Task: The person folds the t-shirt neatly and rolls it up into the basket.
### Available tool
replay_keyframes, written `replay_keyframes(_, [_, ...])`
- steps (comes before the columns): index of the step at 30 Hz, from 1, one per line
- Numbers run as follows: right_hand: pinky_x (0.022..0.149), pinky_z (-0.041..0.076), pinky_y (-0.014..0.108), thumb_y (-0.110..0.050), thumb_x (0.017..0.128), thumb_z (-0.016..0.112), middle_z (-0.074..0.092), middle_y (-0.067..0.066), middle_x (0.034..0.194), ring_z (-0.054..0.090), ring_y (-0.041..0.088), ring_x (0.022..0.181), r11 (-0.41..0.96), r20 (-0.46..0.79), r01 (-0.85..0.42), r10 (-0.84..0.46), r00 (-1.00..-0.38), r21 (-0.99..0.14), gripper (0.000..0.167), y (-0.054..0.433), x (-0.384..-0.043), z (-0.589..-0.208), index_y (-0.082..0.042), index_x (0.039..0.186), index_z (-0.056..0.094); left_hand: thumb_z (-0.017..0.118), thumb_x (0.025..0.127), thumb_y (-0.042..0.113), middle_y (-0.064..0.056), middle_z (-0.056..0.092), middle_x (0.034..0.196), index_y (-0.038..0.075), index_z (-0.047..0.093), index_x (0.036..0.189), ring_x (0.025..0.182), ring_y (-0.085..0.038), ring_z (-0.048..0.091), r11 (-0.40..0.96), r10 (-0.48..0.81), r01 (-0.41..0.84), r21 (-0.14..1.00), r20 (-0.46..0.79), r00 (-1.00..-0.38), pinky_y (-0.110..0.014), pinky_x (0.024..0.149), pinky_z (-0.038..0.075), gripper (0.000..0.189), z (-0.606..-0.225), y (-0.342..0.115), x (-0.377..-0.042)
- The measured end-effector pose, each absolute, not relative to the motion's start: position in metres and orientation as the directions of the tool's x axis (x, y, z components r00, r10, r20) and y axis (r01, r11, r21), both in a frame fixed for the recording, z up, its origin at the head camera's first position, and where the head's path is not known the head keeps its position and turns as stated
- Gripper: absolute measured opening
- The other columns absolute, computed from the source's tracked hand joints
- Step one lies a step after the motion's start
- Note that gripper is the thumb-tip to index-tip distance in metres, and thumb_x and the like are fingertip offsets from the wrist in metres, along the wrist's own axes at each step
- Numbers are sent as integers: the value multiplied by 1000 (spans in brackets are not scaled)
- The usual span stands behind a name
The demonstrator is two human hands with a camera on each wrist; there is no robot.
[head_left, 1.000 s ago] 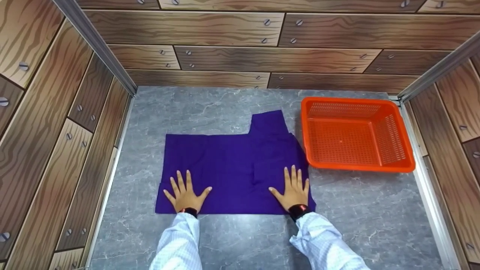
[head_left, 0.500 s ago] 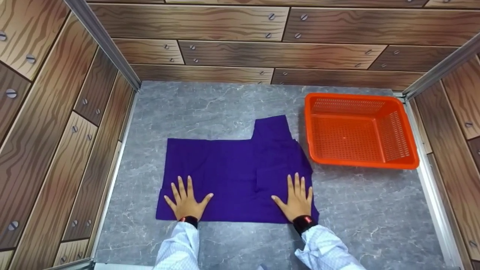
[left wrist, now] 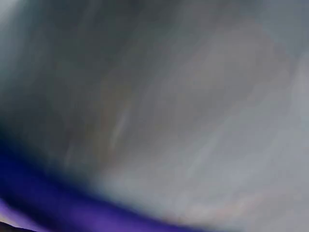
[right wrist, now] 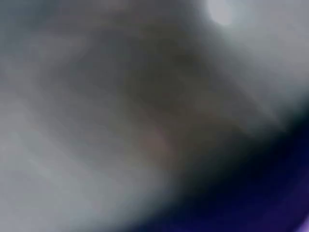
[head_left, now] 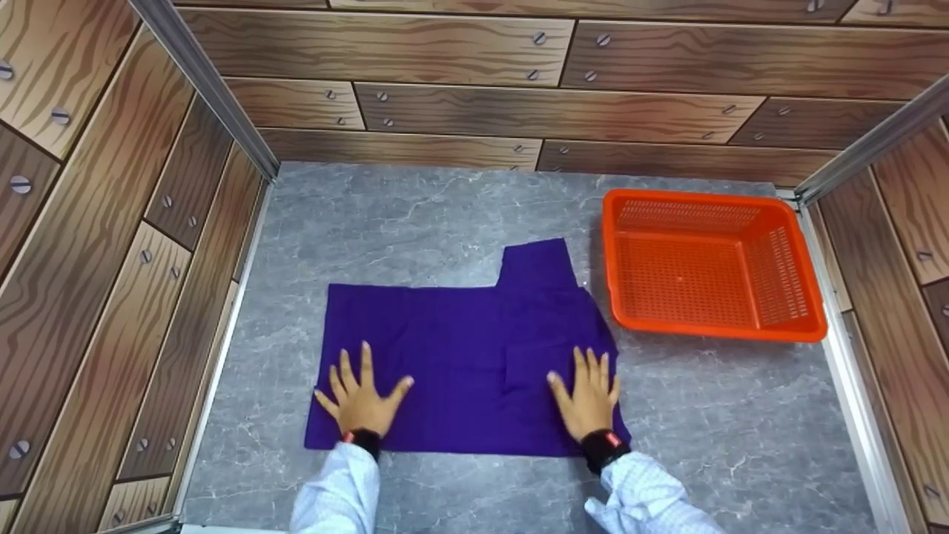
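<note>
A purple shirt (head_left: 452,341) lies folded in half lengthwise on the grey surface, a short sleeve pointing away at the upper right. Near its left end, my left hand (head_left: 362,406) rests on the cloth with fingers spread and thumb out. Towards the collar end, my right hand (head_left: 589,408) rests on the shirt, its fingers straight and closer together. Neither hand grips the fabric. Both wrist views are badly blurred: purple cloth (left wrist: 96,212) crosses the bottom of the left one, and the lower right of the other is dark purple.
An orange perforated basket (head_left: 719,335) with nothing in it stands to the right of the shirt, close to the right wall. Wood-patterned walls (head_left: 445,111) enclose the grey tabletop (head_left: 385,222) at the back and both sides.
The shirt has slid a little towards me, with both hands on it. My right thumb has drawn closer to its fingers. The head view has shifted slightly.
</note>
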State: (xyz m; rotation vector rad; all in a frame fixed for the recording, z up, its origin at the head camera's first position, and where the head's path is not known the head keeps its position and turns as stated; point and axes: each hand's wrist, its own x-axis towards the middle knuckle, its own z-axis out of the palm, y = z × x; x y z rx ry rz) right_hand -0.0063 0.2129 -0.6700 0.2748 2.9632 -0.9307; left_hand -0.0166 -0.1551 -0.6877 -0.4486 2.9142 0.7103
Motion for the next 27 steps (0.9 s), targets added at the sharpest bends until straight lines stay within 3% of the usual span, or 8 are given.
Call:
replay_keyframes(4, [117,16,61,-27,98,55,41,25,150,27,44,145,695,-5,147,202,-979,-704,57,211,-48,-642,-1,147,40,62,81,68,-17,9,164,27,13,159,149,-47,7,788,-278,-331,520,-179,-944,-71,114,1,101,-655,-167,-56])
replay_keyframes(10, [107,39,48,-17,97,52,63,26,122,57,40,119,519,-101,256,307,-946,-815,43,211,-116,-613,2,136,51,59,92,41,-30,15,159,2,19,155,147,-49,14,698,-256,-434,569,-368,-894,-60,119,17,85,-624,-173,-111])
replay_keyframes(13, [107,40,48,-16,97,49,62,29,123,57,42,118,494,-169,330,343,-924,-805,43,213,-136,-611,4,135,50,56,95,33,-32,14,158,-1,20,154,147,-49,14,699,-254,-469,541,-424,-869,-59,119,20,78,-621,-172,-127])
replay_keyframes(21, [116,31,50,-14,95,50,43,35,144,41,47,135,623,-285,393,271,-919,-676,58,227,-147,-628,10,146,33,49,97,16,-34,9,159,-3,16,154,146,-51,14,638,-322,-544,545,-453,-831,-55,121,18,69,-626,-173,-144])
replay_keyframes(27, [118,29,47,-11,95,49,42,35,144,39,45,138,487,-356,456,288,-889,-745,59,231,-158,-624,12,146,30,45,98,18,-30,1,161,3,3,157,145,-53,11,571,-329,-605,555,-520,-788,-55,121,14,74,-625,-184,-154])
